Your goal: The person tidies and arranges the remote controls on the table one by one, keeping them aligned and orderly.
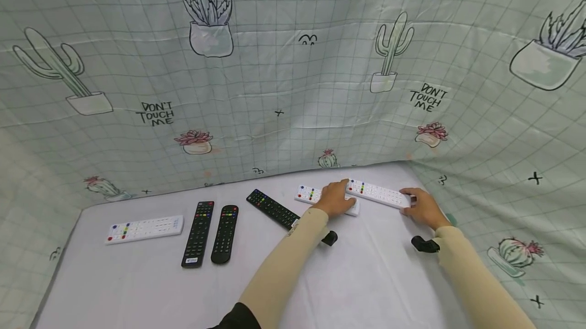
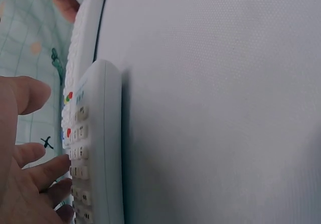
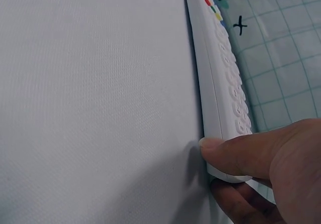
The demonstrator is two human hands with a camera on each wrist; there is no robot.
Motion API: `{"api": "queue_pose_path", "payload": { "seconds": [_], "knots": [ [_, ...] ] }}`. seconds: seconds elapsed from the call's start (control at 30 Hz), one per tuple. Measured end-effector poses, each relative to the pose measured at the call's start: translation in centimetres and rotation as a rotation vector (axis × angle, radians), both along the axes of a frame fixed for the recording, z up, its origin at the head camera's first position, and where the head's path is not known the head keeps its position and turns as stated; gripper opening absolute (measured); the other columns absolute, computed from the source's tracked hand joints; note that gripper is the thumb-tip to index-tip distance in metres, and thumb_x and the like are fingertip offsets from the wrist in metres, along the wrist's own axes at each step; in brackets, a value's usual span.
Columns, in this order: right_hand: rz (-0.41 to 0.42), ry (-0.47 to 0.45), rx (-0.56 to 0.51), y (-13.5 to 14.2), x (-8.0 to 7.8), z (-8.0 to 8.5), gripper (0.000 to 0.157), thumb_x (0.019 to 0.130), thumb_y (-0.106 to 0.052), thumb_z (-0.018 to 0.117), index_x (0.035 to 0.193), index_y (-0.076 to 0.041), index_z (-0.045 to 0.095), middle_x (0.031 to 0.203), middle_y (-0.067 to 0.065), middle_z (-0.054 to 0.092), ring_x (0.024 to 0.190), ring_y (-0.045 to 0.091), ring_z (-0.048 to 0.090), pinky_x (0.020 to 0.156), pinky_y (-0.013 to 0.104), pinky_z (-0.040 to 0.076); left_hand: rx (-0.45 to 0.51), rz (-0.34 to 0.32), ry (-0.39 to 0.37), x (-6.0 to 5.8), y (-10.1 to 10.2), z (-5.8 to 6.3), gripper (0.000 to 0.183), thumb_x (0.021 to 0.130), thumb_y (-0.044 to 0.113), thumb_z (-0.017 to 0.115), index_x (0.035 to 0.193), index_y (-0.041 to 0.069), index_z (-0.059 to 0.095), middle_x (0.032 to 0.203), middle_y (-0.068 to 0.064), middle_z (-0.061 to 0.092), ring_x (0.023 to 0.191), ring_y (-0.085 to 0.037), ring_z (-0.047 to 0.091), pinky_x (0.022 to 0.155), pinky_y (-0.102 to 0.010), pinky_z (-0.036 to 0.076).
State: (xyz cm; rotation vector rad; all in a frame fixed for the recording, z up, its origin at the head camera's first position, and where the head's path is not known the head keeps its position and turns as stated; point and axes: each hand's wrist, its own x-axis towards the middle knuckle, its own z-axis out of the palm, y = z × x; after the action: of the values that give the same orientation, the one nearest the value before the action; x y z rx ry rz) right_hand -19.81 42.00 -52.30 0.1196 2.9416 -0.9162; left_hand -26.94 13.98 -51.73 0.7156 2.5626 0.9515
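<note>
My right hand (image 1: 422, 208) pinches the right end of a white remote control (image 1: 380, 194) lying at the back right of the table. In the right wrist view, the thumb (image 3: 220, 151) presses on its side edge and the fingers are at the end. My left hand (image 1: 333, 199) reaches over a second white remote (image 1: 308, 194), hiding its middle, with fingertips at the first remote's left end. Seen from the left wrist, its thumb and fingers (image 2: 47, 171) are spread above the second remote's keys (image 2: 83, 153).
A black remote (image 1: 272, 207) lies slanted, its lower end beside the left sleeve. Further left are two more black remotes (image 1: 198, 235) (image 1: 225, 235) and a white remote (image 1: 145, 229). A cactus-print cloth (image 1: 279, 80) hangs behind and along the sides of the white table (image 1: 151, 288).
</note>
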Motion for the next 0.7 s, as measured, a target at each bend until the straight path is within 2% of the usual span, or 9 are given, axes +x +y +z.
{"api": "queue_pose_path", "payload": {
  "seconds": [0.27, 0.5, 0.7],
  "knots": [
    [-0.011, -0.006, -0.012, -0.1, 0.7, 0.0, 0.055, 0.086, 0.007, 0.079, 0.136, 0.013, 0.058, 0.133, 0.039, 0.055, 0.115, 0.051, 0.056, 0.091, 0.06, 0.052, 0.015, 0.007, -0.048, 0.1, 0.5, -0.2, 0.064, 0.107, 0.031, 0.058, 0.163, 0.008, 0.039, 0.159, -0.012, 0.051, 0.151, -0.029, 0.04, 0.129, -0.041, 0.024],
    [-0.025, -0.003, -0.03, -0.1, 1.4, -0.1, 0.058, 0.087, 0.007, 0.077, 0.14, 0.013, 0.055, 0.139, 0.041, 0.049, 0.12, 0.056, 0.054, 0.096, 0.065, 0.051, 0.119, 0.031, -0.044, 0.3, 0.2, 0.1, 0.061, 0.105, 0.025, 0.062, 0.161, 0.007, 0.042, 0.149, -0.012, 0.06, 0.145, -0.029, 0.046, 0.127, -0.041, 0.027],
    [-0.014, 0.073, -0.07, -0.1, 2.3, 0.5, 0.06, 0.086, 0.008, 0.077, 0.142, 0.012, 0.055, 0.139, 0.039, 0.049, 0.119, 0.058, 0.058, 0.096, 0.063, 0.055, 0.236, 0.048, -0.034, 0.3, 0.0, 0.2, 0.062, 0.102, 0.013, 0.069, 0.159, 0.007, 0.044, 0.144, -0.014, 0.062, 0.139, -0.03, 0.052, 0.122, -0.04, 0.037]
  ]
}}
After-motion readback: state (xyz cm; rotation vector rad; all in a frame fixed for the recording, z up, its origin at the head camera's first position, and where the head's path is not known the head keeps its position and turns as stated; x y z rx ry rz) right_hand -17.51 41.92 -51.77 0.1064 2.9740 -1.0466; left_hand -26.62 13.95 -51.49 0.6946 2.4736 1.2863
